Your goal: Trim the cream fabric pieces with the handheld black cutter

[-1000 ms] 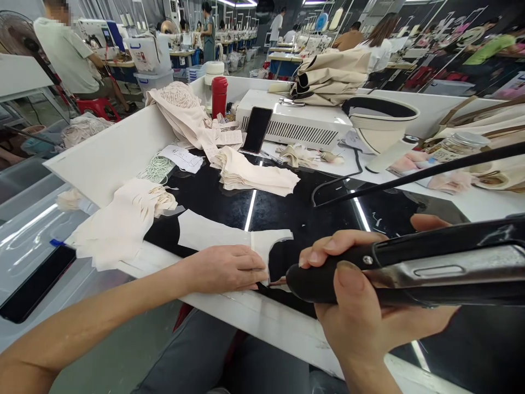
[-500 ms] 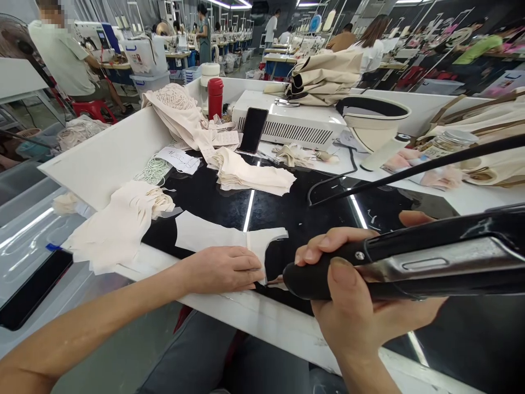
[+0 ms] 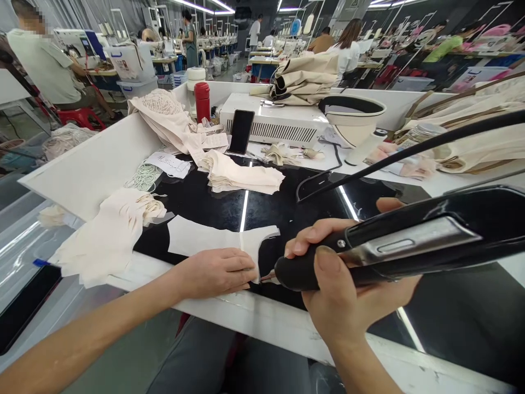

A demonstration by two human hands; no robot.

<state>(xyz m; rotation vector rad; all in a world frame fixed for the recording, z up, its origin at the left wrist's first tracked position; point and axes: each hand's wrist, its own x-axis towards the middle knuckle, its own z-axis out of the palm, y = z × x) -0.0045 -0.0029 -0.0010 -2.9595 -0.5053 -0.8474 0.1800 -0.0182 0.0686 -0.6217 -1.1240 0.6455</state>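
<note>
Flat on the black work surface (image 3: pixel 197 200) lies a white cut fabric piece (image 3: pixel 197 235), curved along its edges. My left hand (image 3: pixel 221 271) rests palm-down on its near right end, fingers stretched out and close together. My right hand (image 3: pixel 336 290) is wrapped round a black handheld tool (image 3: pixel 381 246) with a silver metal lever along its side. The tool's narrow copper-coloured tip (image 3: pixel 268 277) points left, at the fabric's lower right corner beside my left fingertips. Whether the tip touches the fabric I cannot tell.
A stack of cream pieces (image 3: pixel 246 174) lies beyond the fabric, another pile (image 3: pixel 106 235) at the left edge. A phone (image 3: pixel 240 131) leans on a white vented box (image 3: pixel 283 123). A black cable (image 3: pixel 410 155) arcs across the right. A red bottle (image 3: pixel 202 102) stands behind; people work beyond.
The whole view has shifted slightly, so most things sit further left. My right hand and the tool have moved with it, and the tip shows more clearly. My left hand stays on the fabric.
</note>
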